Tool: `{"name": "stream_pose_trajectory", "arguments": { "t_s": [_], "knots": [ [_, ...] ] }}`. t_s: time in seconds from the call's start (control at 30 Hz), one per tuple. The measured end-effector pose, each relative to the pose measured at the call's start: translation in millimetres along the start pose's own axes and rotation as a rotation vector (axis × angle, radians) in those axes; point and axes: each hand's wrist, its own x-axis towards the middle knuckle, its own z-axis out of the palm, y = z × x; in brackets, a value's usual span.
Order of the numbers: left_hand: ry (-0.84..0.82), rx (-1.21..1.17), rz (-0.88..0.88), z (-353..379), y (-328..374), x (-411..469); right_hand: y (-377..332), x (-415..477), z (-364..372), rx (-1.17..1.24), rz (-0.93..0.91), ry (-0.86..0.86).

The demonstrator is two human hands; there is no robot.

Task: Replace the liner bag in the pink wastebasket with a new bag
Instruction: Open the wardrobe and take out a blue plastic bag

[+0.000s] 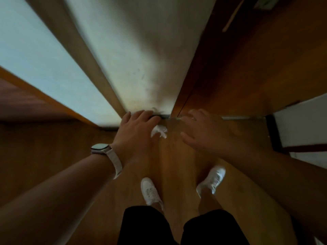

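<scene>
The pink wastebasket is not in view. My left hand (137, 128), with a white watch on its wrist, reaches forward over the wooden floor, fingers stretched out and thumb hidden beneath. A small crumpled piece of white plastic (159, 130), perhaps a bag, sticks out from under its right side. Whether the hand holds it is unclear. My right hand (203, 129) is blurred, level with the left, fingers and thumb spread. A thin pale strand (177, 118) shows at its fingertips.
I stand on a wooden floor (53, 147), white shoes (150, 191) below me. Straight ahead rises a pale wall or door panel (132, 59), with a brown wooden panel (256, 68) to its right. A white surface with a dark edge (300, 124) lies at the right.
</scene>
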Motion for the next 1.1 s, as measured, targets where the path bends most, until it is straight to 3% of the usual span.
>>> {"name": "stream_pose_trajectory", "arguments": {
  "t_s": [0.23,0.5,0.77,1.1],
  "knots": [
    [0.111,-0.019,0.126,-85,85,-40,-15,-108,-94,0.025,0.151,0.124],
    [0.243,0.091,0.372,-132,190,-70,4,-247,-138,0.008,0.358,0.288],
    [0.316,0.139,0.677,-136,358,-124,21,-438,-143,0.005,0.722,0.412],
    [0.303,0.132,1.064,-105,554,-214,16,-676,-109,0.027,1.172,0.412]
  ]
}}
